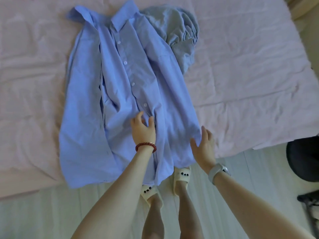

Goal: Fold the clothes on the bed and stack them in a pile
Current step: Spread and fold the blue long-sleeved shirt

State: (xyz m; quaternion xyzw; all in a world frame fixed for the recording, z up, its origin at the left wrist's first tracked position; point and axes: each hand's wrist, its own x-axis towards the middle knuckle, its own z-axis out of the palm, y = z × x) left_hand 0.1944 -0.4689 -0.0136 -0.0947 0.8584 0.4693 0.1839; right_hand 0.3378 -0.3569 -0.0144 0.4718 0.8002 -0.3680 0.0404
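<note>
While the long light-blue button-up cotton shirt (127, 94) lies front side up on the pale pink bed sheet (241, 75), collar toward the far side and hem hanging over the near edge of the bed, I have both hands down at its lower part. My left hand (142, 129), with a red beaded bracelet (145, 146) at the wrist, rests on the button placket near the lowest visible white button (145, 105), fingers curled loosely with a little fabric bunched between thumb and fingers; I read it as pinching the cloth. My right hand (203, 145), with a pale grey wristwatch (218, 172) on the forearm, lies flat and relaxed against the shirt's right edge, fingers straight, touching the fabric without gripping. A crumpled grey-blue garment (179, 33) sits just behind the shirt's right shoulder, partly tucked under it. Below the hem I see cream slippers (181, 176) on the pale wooden floor (51, 213), and a dark round chair (303, 159) stands at the right.
</note>
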